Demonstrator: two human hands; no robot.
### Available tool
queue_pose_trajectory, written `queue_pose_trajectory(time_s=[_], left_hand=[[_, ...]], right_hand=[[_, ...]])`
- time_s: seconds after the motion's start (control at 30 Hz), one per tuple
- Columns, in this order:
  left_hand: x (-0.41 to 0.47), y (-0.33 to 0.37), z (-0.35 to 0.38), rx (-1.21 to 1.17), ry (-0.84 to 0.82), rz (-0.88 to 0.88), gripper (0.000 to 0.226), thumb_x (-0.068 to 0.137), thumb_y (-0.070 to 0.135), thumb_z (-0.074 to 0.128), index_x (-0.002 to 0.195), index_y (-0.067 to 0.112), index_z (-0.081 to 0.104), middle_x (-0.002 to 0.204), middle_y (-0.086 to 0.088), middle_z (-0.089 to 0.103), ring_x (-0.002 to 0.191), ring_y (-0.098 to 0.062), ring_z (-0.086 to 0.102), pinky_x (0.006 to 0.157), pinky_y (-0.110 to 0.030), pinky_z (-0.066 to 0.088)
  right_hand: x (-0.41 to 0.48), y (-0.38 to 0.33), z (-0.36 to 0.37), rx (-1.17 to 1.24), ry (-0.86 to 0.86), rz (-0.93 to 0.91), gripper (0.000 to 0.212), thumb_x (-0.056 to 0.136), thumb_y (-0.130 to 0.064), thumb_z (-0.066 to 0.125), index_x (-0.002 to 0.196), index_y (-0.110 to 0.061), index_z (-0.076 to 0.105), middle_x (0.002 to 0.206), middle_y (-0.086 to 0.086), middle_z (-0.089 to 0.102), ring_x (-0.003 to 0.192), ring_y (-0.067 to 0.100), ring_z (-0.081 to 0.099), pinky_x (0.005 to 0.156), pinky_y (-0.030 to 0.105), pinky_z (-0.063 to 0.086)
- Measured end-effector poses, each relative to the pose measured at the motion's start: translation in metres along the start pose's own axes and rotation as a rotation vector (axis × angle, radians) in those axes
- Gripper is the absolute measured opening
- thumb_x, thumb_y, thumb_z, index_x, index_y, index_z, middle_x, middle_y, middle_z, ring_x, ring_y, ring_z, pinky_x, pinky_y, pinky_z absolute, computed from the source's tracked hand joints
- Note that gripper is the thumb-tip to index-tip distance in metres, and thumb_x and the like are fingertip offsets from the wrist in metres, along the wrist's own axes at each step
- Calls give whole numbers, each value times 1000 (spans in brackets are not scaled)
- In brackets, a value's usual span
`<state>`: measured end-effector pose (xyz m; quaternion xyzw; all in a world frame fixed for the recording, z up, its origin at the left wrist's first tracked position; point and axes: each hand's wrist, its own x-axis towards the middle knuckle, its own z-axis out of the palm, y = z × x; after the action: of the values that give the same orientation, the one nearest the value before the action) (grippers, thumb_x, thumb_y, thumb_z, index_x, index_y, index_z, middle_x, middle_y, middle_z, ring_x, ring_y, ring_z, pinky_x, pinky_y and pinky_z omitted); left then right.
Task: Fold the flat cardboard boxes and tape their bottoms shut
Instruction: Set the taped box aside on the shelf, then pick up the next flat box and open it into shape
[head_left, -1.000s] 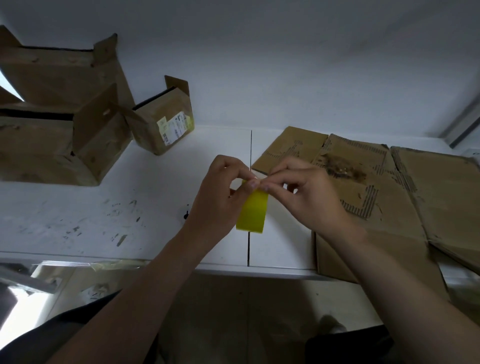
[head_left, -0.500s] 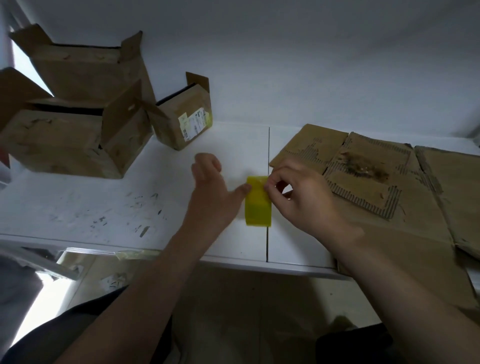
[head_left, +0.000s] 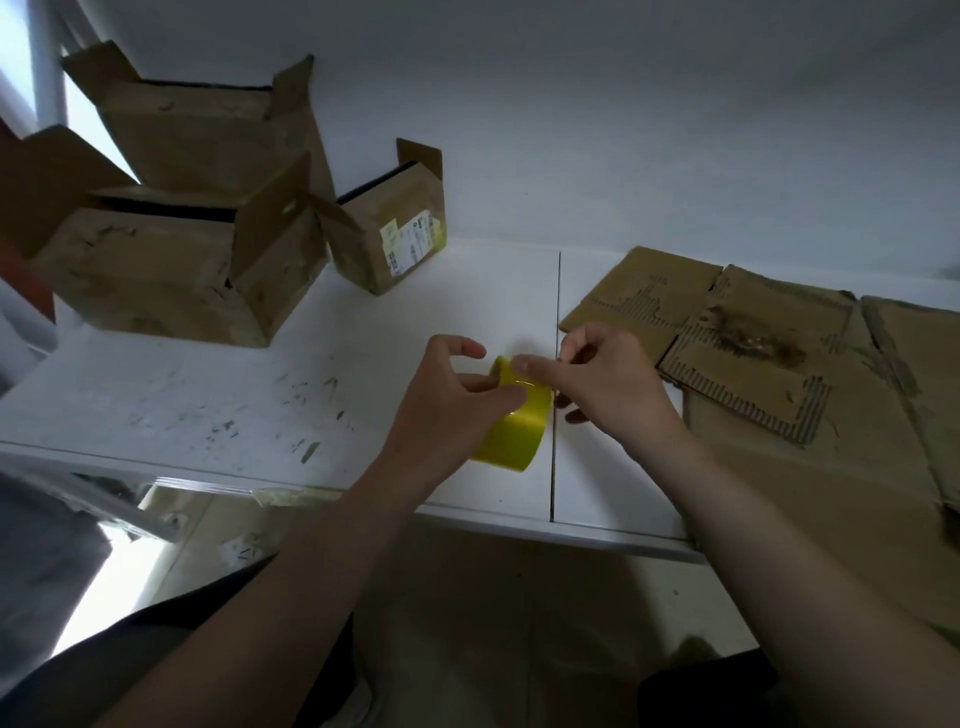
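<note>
A yellow tape roll (head_left: 514, 434) is held above the white table (head_left: 208, 395), near its front edge at the middle. My left hand (head_left: 447, 405) grips the roll from the left, thumb across its top. My right hand (head_left: 608, 384) comes in from the right, its forefinger and thumb pinching at the roll's upper edge. Flat torn cardboard boxes (head_left: 769, 364) lie spread on the right side of the table. Three folded boxes stand at the back left: a large one (head_left: 156, 270), another behind it (head_left: 208, 135), and a small labelled one (head_left: 395, 239).
A seam (head_left: 557, 291) splits the table top under my hands. The flat cardboard overhangs the front edge at right. Strips of clear tape (head_left: 208, 486) hang from the front edge at left. A white wall rises behind the table. My legs and the floor show below.
The roll has turned from edge-on to tilted, showing more of its yellow face. My left hand went from loosely touching it to gripping it. The view has shifted left.
</note>
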<state>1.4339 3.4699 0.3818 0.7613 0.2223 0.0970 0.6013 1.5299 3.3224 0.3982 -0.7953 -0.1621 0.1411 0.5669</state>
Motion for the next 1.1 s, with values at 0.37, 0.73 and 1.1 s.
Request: queue_pose_trajectory(time_s=[0.37,0.73,1.1], left_hand=[[36,-25,-88,706,312,283,53,81,33,80,111,28,37,78,7,60,69,-18,61,62,-28,39],[38,-65,-97,996,286,166,45,87,21,65,128,23,48,114,0,62,108,-30,57,99,-47,35],[54,13,97,833,-175,654,44,86,19,72,127,17,58,139,-1,49,127,-26,46,99,-45,47]], right_hand=[[30,13,38,-225,-178,-142,12,96,-35,65,98,-28,75,97,-16,73,92,-3,64,76,4,43],[41,40,22,-526,-104,-185,16,94,-36,68,109,-32,70,109,-13,58,96,9,57,79,23,38],[-10,66,-150,-750,170,44,30,85,-22,60,112,-32,71,117,4,68,107,32,64,89,42,55]])
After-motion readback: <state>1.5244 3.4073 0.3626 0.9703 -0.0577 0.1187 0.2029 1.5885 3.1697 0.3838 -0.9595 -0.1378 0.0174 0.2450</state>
